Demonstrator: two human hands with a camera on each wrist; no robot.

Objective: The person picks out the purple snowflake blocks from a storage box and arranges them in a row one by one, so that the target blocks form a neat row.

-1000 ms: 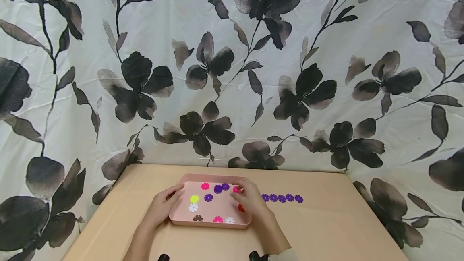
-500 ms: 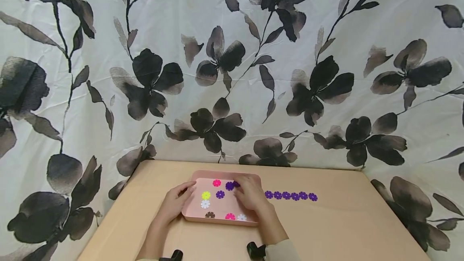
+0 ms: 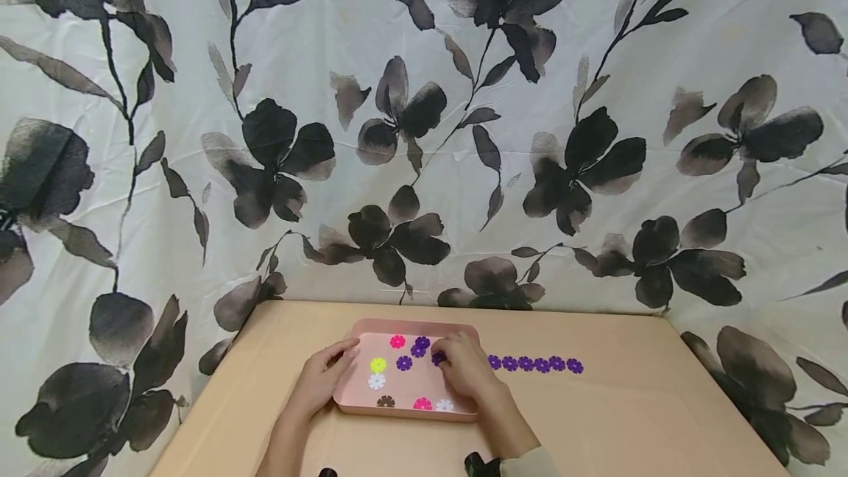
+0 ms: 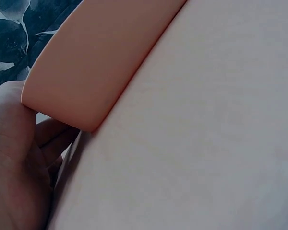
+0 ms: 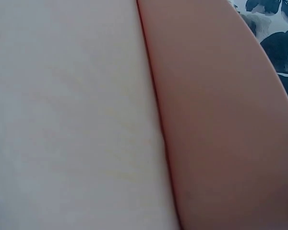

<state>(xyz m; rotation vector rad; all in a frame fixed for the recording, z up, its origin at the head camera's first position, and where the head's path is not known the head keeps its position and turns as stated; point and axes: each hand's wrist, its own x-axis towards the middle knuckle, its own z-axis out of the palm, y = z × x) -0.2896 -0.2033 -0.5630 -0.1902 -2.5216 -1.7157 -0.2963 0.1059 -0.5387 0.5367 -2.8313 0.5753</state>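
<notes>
A shallow pink tray (image 3: 371, 409) lies on the tan table (image 3: 596, 425) and holds several small flower-shaped pieces: pink (image 3: 397, 341), purple (image 3: 404, 363), yellow (image 3: 377, 365), white (image 3: 376, 381) and brown (image 3: 386, 401). My left hand (image 3: 339, 363) grips the tray's left rim, thumb on top; in the left wrist view its fingers (image 4: 19, 163) sit under the tray's corner (image 4: 86, 72). My right hand (image 3: 450, 361) reaches over the tray's right side and its curled fingertips pinch a purple piece (image 3: 437, 358). The right wrist view shows only the tray's wall (image 5: 216, 120).
A row of several purple flower pieces (image 3: 534, 364) lies on the table just right of the tray. A white cloth with black flowers (image 3: 424, 131) hangs behind the table and drapes down past both sides.
The right hand's fingers moved from the tray's far right corner down onto a purple piece. The left hand stays on the rim. The head view shifted slightly.
</notes>
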